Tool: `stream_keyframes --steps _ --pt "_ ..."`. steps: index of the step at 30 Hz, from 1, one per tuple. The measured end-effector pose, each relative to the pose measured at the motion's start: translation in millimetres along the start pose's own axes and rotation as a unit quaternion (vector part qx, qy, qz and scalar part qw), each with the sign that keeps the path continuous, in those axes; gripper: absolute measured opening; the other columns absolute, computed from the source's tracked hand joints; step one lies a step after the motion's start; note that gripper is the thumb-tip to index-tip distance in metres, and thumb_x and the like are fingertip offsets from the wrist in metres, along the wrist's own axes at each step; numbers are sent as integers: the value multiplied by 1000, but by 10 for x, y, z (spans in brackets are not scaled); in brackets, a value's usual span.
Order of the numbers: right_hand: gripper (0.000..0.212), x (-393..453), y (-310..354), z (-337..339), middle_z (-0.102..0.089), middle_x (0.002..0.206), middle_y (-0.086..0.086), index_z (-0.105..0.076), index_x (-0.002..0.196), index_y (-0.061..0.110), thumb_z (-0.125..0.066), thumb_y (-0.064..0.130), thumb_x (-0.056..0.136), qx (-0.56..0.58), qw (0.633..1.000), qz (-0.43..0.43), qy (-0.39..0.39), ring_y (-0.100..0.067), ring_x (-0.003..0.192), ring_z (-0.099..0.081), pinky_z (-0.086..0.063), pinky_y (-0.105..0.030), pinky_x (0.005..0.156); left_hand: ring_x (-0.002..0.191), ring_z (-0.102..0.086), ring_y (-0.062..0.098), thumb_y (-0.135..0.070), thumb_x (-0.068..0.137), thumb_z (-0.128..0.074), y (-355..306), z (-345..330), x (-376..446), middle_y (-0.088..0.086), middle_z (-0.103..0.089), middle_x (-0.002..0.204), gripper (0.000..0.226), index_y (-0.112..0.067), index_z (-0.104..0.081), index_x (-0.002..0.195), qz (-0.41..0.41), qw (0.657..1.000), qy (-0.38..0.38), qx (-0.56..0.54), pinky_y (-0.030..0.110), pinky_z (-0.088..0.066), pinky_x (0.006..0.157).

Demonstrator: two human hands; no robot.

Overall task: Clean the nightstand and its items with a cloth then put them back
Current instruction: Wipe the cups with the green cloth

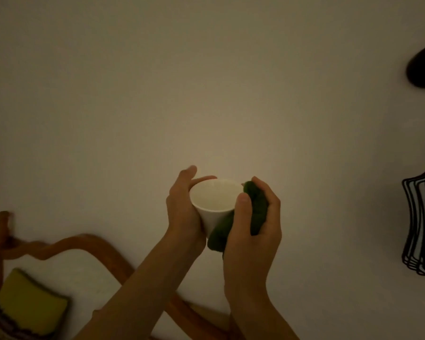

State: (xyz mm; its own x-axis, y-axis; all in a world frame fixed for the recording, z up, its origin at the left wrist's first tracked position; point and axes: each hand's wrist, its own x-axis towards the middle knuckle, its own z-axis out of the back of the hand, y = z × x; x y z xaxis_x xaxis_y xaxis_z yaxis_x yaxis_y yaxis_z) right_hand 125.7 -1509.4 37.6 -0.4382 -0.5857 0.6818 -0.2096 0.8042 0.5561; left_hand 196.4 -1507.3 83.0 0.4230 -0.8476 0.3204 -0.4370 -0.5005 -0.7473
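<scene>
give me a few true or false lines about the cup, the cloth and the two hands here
1. The left hand holds the white cup. True.
2. The green cloth lies spread on a table. False: the right hand grips it bunched against the cup's side.
3. The cup is upside down. False: its open mouth faces up toward the camera.
4. A yellow cushion sits at lower left. True.
5. The cup looks full of dark liquid. False: its inside shows pale.

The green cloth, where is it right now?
In the head view, the green cloth is bunched in the right hand, pressed against the right side of the white cup that the left hand holds, just below centre.
</scene>
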Motion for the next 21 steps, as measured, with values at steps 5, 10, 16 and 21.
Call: stream_keyframes --steps 5,10,16,21 --pt "22 272 32 73 -75 101 12 -73 105 39 -55 41 93 113 965 -227 74 -18 97 -71 -58 -30 68 59 -69 20 -38 91 -43 11 50 12 6 -75 75 44 -16 -75 69 47 996 46 54 25 -53 50" --pt "30 -41 52 31 -69 106 22 -65 114 43 -55 52 87 63 989 -122 61 -6 102 -67 -60 -22 70 44 -63 17 -27 93 -42 -33 137 103 2 -62 50 37 -13 -47 59 69 997 -38 25 23 -52 44" --pt "17 16 -47 9 -67 107 17 -65 114 37 -56 35 100 -11 988 -148 40 -12 102 -64 -60 -32 79 68 -63 26 -29 96 -39 165 231 60 8 -66 71 33 -15 -55 72 65 985 -153 38 29 -52 59" --pt "29 -46 -215 7 -69 110 -8 -71 106 32 -59 48 85 96 933 -347 -19 -34 103 -66 -53 -36 65 86 -59 25 -35 98 -40 263 182 35 3 -59 91 18 -25 -52 90 -97 977 -152 111 37 -50 68"
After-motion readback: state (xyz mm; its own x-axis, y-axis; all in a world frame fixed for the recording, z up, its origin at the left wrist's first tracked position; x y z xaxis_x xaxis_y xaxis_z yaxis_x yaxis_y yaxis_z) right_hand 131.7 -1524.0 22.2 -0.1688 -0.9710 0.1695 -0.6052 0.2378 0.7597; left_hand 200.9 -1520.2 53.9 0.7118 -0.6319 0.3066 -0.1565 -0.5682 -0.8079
